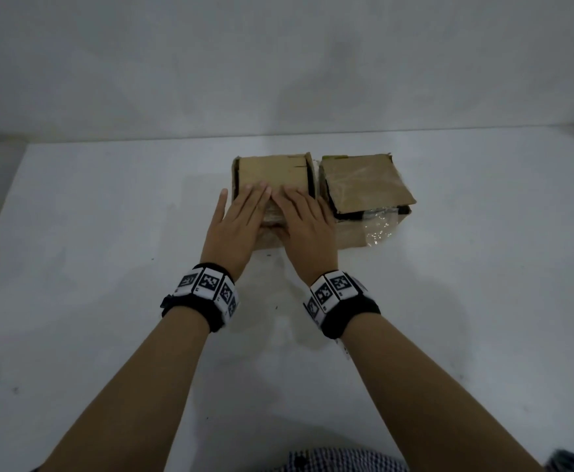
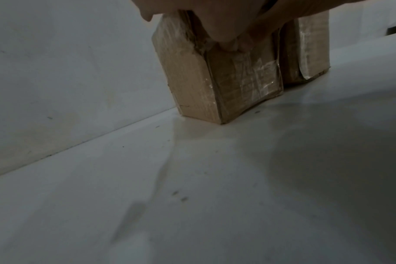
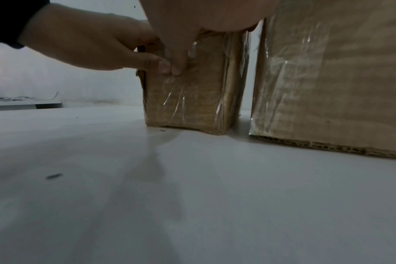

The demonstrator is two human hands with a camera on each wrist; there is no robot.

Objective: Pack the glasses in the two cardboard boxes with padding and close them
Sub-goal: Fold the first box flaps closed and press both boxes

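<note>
Two cardboard boxes stand side by side on the white table. Both of my hands lie on the left box (image 1: 272, 172) (image 2: 215, 85) (image 3: 188, 103). My left hand (image 1: 241, 216) (image 3: 90, 46) and right hand (image 1: 304, 221) (image 3: 192, 16) press its top flaps down with straight fingers, and the two thumbs meet on its taped front face. The right box (image 1: 367, 185) (image 2: 305, 59) (image 3: 328, 89) has its top flap slightly raised, with a dark gap at the front. No glasses or padding show.
The white table (image 1: 108, 301) stretches wide to the left and in front of the boxes. A white wall (image 1: 278, 63) rises right behind them. Loose clear tape (image 1: 379, 229) clings to the right box's front. A low ledge (image 3: 23, 103) lies far left.
</note>
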